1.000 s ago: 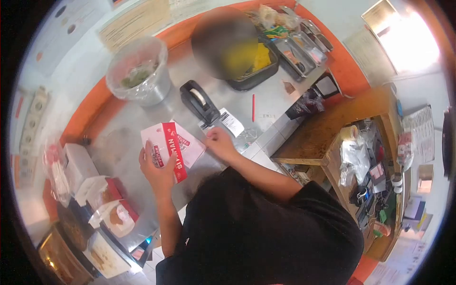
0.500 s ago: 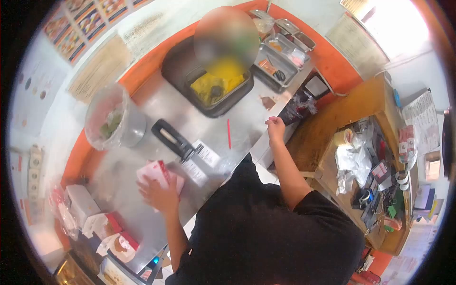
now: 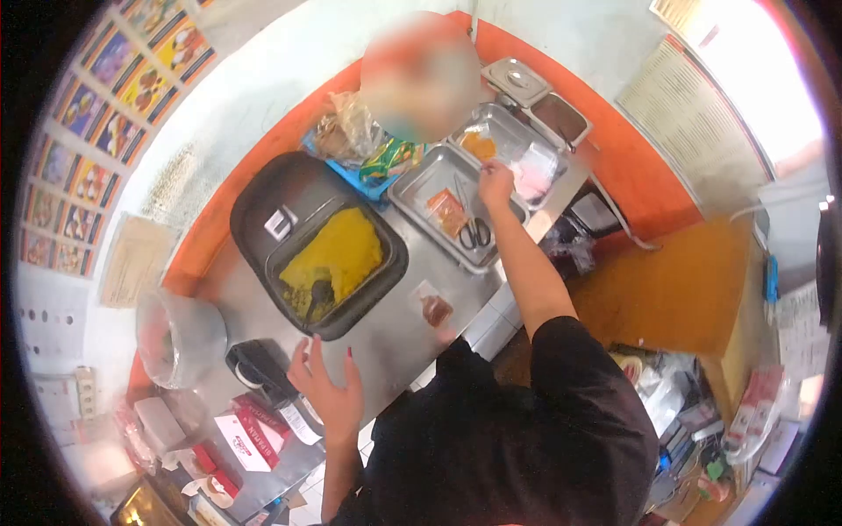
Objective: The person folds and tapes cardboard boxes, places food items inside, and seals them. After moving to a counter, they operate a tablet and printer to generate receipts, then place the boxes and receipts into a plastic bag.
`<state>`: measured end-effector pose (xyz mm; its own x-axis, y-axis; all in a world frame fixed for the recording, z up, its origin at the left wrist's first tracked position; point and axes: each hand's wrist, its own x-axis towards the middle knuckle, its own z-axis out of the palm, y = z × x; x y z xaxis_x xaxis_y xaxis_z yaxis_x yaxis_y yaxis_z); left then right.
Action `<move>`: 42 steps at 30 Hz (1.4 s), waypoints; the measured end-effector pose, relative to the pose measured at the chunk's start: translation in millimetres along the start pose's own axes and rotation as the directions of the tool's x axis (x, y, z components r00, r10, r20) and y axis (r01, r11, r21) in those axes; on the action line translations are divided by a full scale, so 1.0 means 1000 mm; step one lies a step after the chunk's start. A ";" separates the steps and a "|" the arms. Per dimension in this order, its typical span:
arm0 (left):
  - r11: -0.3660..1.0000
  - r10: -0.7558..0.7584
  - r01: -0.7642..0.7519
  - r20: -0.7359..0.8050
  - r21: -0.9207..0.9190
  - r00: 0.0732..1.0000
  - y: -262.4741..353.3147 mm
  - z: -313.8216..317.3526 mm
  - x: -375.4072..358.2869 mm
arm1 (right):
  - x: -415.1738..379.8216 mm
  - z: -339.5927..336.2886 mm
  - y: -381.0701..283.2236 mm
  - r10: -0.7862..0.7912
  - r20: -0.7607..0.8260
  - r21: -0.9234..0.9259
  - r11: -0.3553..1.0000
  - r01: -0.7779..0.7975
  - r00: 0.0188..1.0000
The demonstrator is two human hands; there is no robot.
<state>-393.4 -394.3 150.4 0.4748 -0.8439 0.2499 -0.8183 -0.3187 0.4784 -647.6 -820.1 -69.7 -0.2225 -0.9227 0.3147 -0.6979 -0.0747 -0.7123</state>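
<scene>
My left hand (image 3: 329, 390), fingers spread and holding nothing, hovers over the steel counter. The tip of a red pen-like stick (image 3: 349, 352) shows beside its thumb; the rest is hidden. Farther left is a white-and-red carton (image 3: 249, 443). My right hand (image 3: 497, 186) reaches over the adjoining rims of two metal trays, its fingers drawn together; whatever they hold, if anything, cannot be made out. In the nearer tray (image 3: 412, 188) lie black-handled scissors (image 3: 474, 233) and an orange packet (image 3: 447, 212). The farther tray holds pink-white packets (image 3: 537, 171) and something orange (image 3: 478, 145).
A black lidded container (image 3: 250, 188) holds yellow food (image 3: 338, 254) and a dark scoop (image 3: 321, 294). A brown sachet (image 3: 435, 309) lies near the counter edge. Left are a clear bucket (image 3: 180, 342) and a black device (image 3: 263, 368). A cluttered wooden desk (image 3: 667, 289) stands at right.
My left hand has let go of the white-and-red carton and opened above the counter. My right hand has moved forward from the counter's edge to the metal trays. The view has shifted.
</scene>
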 end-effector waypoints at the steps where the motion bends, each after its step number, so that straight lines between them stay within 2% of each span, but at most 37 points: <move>1: 1.000 0.021 -0.021 0.032 0.004 0.999 0.007 0.007 0.000 | 0.030 0.004 0.009 0.046 0.001 0.019 0.999 -0.046 0.999; 2: 0.999 0.043 -0.044 0.066 0.010 0.997 0.014 0.014 0.001 | 0.057 0.009 0.019 0.095 0.003 0.041 0.995 -0.095 0.995; 5: 0.997 -0.042 0.033 0.126 0.071 0.991 0.028 0.026 0.003 | 0.121 0.036 0.046 0.143 0.124 -0.096 0.987 -0.131 0.982; 7: 0.991 -0.109 0.099 0.119 0.090 0.987 0.029 0.037 0.001 | 0.143 0.041 0.039 0.130 0.254 -0.135 0.986 -0.098 0.958; 8: 0.991 -0.093 0.081 0.109 0.108 0.990 0.029 0.043 0.002 | 0.150 0.042 0.034 0.122 0.323 -0.156 0.985 -0.075 0.939; 9: 0.990 -0.081 0.068 0.101 0.127 0.992 0.028 0.046 0.002 | 0.165 0.066 0.058 0.039 0.376 -0.084 0.996 -0.008 0.926; 13: 0.988 -0.088 0.074 0.095 0.139 0.992 0.038 0.052 0.014 | 0.172 0.046 0.021 0.174 0.679 -0.138 0.984 -0.109 0.713; 16: 0.990 -0.107 0.096 0.120 0.100 0.987 0.051 0.055 0.033 | 0.179 0.058 0.038 0.057 0.689 0.002 0.997 -0.081 0.722; 17: 0.993 -0.086 0.074 0.129 0.090 0.988 0.060 0.054 0.041 | 0.178 0.051 0.032 0.032 0.652 -0.032 0.999 -0.014 0.757; 19: 0.999 -0.002 -0.002 0.132 0.032 0.991 0.067 0.060 0.058 | 0.154 -0.022 -0.031 -0.048 0.577 -0.099 0.987 0.128 0.816; 20: 1.000 0.026 -0.027 0.127 0.007 0.992 0.072 0.063 0.065 | 0.148 -0.031 -0.027 -0.227 0.516 0.039 0.969 0.242 0.826; 21: 0.997 0.048 -0.042 0.124 -0.058 0.991 0.074 0.067 0.072 | 0.146 -0.037 -0.022 -0.405 0.439 0.189 0.914 0.358 0.802; 22: 0.993 0.062 -0.050 0.108 -0.109 0.992 0.075 0.071 0.080 | 0.137 -0.047 -0.031 -0.522 0.349 0.243 0.853 0.463 0.778; 23: 0.990 0.088 -0.075 0.100 -0.123 0.991 0.075 0.072 0.086 | 0.125 -0.061 -0.050 -0.532 0.330 0.277 0.844 0.459 0.779; 24: 0.987 0.110 -0.098 0.091 -0.125 0.990 0.076 0.072 0.089 | 0.110 -0.090 -0.094 -0.514 0.401 0.368 0.849 0.381 0.758; 25: 0.979 0.101 -0.085 0.079 -0.188 0.992 0.074 0.072 0.091 | 0.094 -0.105 -0.123 -0.637 0.355 0.471 0.754 0.458 0.684; 28: 0.915 0.078 -0.041 0.078 -0.402 0.994 0.071 0.063 0.095 | 0.045 -0.134 -0.177 -0.701 0.524 0.509 0.713 0.482 0.484; 30: 0.873 0.042 -0.052 -0.031 -0.484 0.999 0.072 0.058 0.090 | 0.000 -0.136 -0.199 -0.730 0.572 0.719 0.666 0.200 0.374; 31: 0.846 0.034 -0.074 -0.084 -0.528 0.996 0.069 0.054 0.085 | -0.024 -0.137 -0.209 -0.702 0.635 0.726 0.685 0.060 0.323; 32: 0.781 -0.003 -0.019 -0.034 -0.624 0.999 0.061 0.046 0.079 | -0.047 -0.137 -0.223 -0.670 0.695 0.707 0.704 -0.075 0.260; 34: 0.622 -0.060 0.087 0.063 -0.778 0.996 0.035 0.029 0.059 | -0.096 -0.135 -0.259 -0.727 0.645 0.760 0.642 -0.102 0.235; 35: 0.520 -0.173 0.148 0.066 -0.841 0.983 0.021 0.019 0.044 | -0.119 -0.132 -0.274 -0.753 0.622 0.782 0.611 -0.124 0.215; 37: 0.276 -0.370 0.211 0.100 -0.938 0.924 -0.009 -0.003 0.012 | -0.165 -0.112 -0.296 -0.707 0.662 0.749 0.623 -0.225 0.249; 39: 0.400 -0.467 0.180 -0.031 -0.899 0.884 -0.048 -0.029 -0.025 | -0.213 -0.097 -0.319 -0.632 0.730 0.683 0.662 -0.308 0.261; 40: 0.459 -0.501 0.172 -0.094 -0.872 0.860 -0.070 -0.044 -0.045 | -0.236 -0.093 -0.336 -0.688 0.694 0.718 0.643 -0.266 0.211; 42: 0.485 -0.574 0.079 -0.249 -0.871 0.780 -0.118 -0.076 -0.085 | -0.287 -0.084 -0.375 -0.781 0.614 0.785 0.591 -0.185 0.111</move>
<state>-312.3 -251.9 136.6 0.9209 -0.3675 0.1297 -0.0773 0.1540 0.9850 -379.7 -495.8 159.7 0.9387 -0.2765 0.2059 0.1630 -0.1705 -0.9718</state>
